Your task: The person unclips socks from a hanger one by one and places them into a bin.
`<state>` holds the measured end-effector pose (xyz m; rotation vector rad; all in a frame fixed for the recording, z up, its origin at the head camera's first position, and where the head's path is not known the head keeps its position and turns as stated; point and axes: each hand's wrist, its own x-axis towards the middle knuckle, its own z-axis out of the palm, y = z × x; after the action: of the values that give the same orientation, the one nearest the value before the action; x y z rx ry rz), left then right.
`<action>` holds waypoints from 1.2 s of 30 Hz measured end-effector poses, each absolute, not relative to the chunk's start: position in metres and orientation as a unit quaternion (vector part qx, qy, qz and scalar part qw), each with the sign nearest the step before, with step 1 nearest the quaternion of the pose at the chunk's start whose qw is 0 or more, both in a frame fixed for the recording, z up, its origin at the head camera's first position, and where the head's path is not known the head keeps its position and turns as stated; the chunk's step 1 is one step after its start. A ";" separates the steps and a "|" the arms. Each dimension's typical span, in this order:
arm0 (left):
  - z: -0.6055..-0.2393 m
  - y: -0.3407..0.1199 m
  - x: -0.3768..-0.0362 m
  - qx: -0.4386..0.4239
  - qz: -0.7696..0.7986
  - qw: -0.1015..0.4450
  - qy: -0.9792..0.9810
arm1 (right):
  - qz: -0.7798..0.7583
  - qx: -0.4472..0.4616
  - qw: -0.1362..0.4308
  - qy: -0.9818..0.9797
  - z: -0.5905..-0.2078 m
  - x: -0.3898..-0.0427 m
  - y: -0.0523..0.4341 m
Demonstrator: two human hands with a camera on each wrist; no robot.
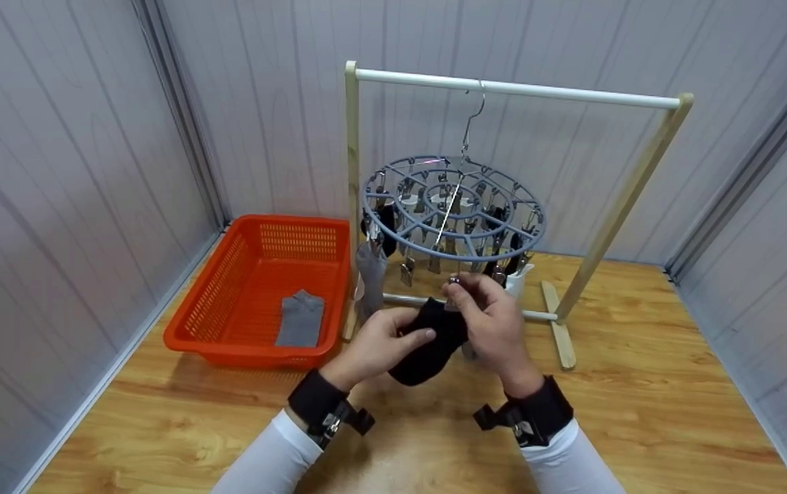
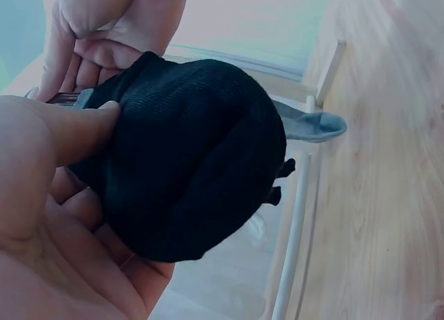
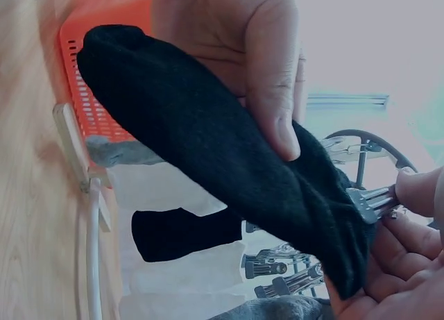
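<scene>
A black sock is held below the front rim of the round hanger. My left hand pinches it, thumb on top and fingers behind. At the sock's cuff, my right hand pinches a metal clip between thumb and fingers. In the right wrist view the clip's jaws sit over the cuff edge. The left wrist view shows the sock filling the middle, with the left thumb near the cuff. Other clips and hung socks, including a grey sock, surround the hands.
To the left stands an orange basket with a grey sock inside. The hanger hooks onto the white bar of a rack with wooden posts. Panelled walls enclose the wooden table on three sides.
</scene>
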<state>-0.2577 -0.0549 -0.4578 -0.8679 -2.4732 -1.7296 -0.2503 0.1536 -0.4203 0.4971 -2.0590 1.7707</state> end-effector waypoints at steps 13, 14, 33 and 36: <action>-0.456 -0.059 -0.260 -0.295 -0.537 -0.007 -0.790 | 0.663 0.167 0.167 -0.711 -0.415 -0.246 0.157; -0.455 -0.059 -0.260 -0.296 -0.536 -0.009 -0.791 | 0.664 0.168 0.167 -0.710 -0.415 -0.246 0.157; -0.436 -0.095 -0.265 -0.299 -0.474 -0.059 -0.826 | 0.667 0.174 0.180 -0.701 -0.415 -0.247 0.158; -0.431 -0.105 -0.265 -0.290 -0.476 -0.058 -0.828 | 0.651 0.176 0.191 -0.713 -0.414 -0.246 0.159</action>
<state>-0.2653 -0.1046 -0.4307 -0.9477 -2.7015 -1.5539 -0.2463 0.1588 -0.4136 0.4935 -2.0040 1.8281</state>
